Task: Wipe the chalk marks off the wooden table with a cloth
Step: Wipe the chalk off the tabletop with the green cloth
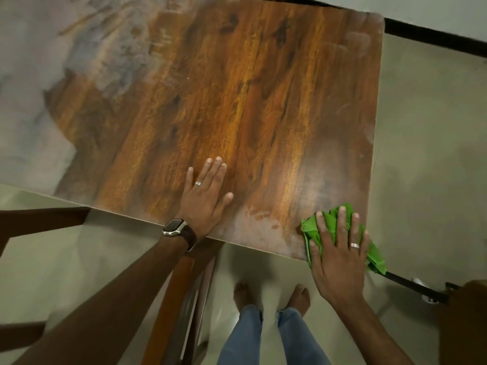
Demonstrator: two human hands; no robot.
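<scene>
Right hand [338, 255] flat, fingers spread, pressing green cloth [328, 225], mostly hidden beneath. Left hand [204, 196] flat on wooden table [237, 101]. Hazy chalk marks [257, 221] between hands.

A pale grey-green tiled floor [427, 143] runs all around the brown wood-grain bench [237, 101], its surface softly glossy under dim, even light. Beyond the bench's far right corner a light wall [448, 11] meets the floor at a dark skirting strip [434, 39]. Below the bench's near edge stands a brown wooden chair frame [179, 299]. Right of the bench's near corner a black bar [411, 284] lies low, beside a brown wooden piece [463, 325].
</scene>
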